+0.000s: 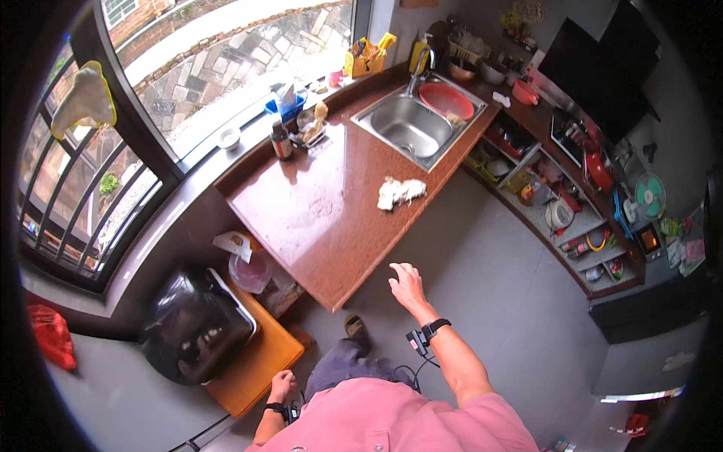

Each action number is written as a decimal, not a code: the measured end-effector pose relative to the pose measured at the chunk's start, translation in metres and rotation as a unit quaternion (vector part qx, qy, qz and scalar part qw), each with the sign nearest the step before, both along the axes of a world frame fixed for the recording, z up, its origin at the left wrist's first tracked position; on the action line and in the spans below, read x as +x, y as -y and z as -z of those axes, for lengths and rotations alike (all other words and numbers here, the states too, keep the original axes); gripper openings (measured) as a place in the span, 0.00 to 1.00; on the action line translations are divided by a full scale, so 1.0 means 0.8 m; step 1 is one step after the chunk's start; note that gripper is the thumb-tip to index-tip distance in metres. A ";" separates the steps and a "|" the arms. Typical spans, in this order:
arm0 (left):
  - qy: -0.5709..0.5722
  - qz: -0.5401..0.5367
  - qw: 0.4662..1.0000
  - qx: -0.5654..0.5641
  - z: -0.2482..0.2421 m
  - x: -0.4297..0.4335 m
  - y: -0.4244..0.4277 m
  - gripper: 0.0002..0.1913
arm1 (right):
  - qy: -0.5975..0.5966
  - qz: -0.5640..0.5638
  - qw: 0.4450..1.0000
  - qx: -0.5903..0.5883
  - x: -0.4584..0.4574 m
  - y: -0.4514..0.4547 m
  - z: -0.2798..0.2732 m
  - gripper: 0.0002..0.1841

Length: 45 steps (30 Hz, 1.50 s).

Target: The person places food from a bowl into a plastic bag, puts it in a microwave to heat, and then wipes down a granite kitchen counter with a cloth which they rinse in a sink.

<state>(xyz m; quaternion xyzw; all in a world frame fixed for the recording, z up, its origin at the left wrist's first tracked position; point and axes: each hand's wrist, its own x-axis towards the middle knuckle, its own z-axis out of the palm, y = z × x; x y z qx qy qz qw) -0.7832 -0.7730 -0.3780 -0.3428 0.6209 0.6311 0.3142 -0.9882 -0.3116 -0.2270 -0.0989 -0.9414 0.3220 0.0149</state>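
My right hand [408,285] reaches forward with its fingers apart and nothing in it, short of the reddish-brown countertop [316,243]. A crumpled white cloth [400,193] lies on the counter near its front edge, beyond that hand. My left hand [283,383] hangs low by my side, near the orange wooden table [265,350]; its fingers are curled, and I see nothing in them. Farther along the counter is a steel sink [411,125] with a tap [417,73], and a red plastic basin [446,100] sits at its far side. A dark bottle [281,140] stands by the window side.
A shiny black appliance [195,327] stands on the wooden table at my left. Open shelves [582,220] filled with kitchen things run along the right. A yellow basket [366,61], a blue basket [285,106] and a white bowl [229,138] line the windowsill.
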 end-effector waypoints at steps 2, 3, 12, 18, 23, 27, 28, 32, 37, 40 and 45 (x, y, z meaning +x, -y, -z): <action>-0.050 -0.022 0.998 -0.007 -0.026 -0.069 -0.052 0.11 | -0.033 -0.011 0.998 0.050 -0.054 -0.021 -0.012 0.24; -0.049 -0.021 0.999 -0.010 -0.044 -0.093 -0.064 0.11 | -0.072 -0.005 0.995 0.072 -0.078 -0.025 -0.012 0.25; -0.214 0.095 0.954 -0.187 -0.178 -0.211 -0.165 0.16 | 0.094 -0.035 0.982 0.161 -0.264 -0.076 -0.001 0.36; -0.115 0.006 0.968 -0.222 -0.148 -0.161 -0.201 0.16 | -0.055 -0.159 0.948 0.270 -0.314 -0.173 0.048 0.27; -0.054 -0.082 0.975 -0.199 -0.178 -0.172 -0.289 0.17 | -0.150 -0.041 0.961 0.228 -0.415 -0.300 0.022 0.12; -0.011 -0.175 0.962 -0.210 -0.197 -0.166 -0.344 0.16 | -0.196 -0.298 0.932 0.061 -0.373 -0.237 -0.033 0.06; -0.007 -0.146 0.966 -0.214 -0.192 -0.165 -0.345 0.17 | -0.221 -0.396 0.891 0.013 -0.352 -0.220 -0.019 0.06; 0.014 -0.135 0.969 -0.207 -0.195 -0.189 -0.374 0.18 | -0.182 -0.624 0.760 -0.007 -0.259 -0.171 0.017 0.18; 0.054 -0.131 0.967 -0.211 -0.205 -0.189 -0.379 0.19 | -0.144 -0.610 0.779 0.014 -0.297 -0.254 0.040 0.23; 0.027 -0.164 0.962 -0.218 -0.215 -0.186 -0.379 0.19 | -0.149 -0.546 0.819 0.090 -0.337 -0.349 0.040 0.22; -0.021 -0.212 0.950 -0.229 -0.197 -0.186 -0.384 0.16 | -0.129 -0.429 0.878 0.172 -0.387 -0.386 0.010 0.18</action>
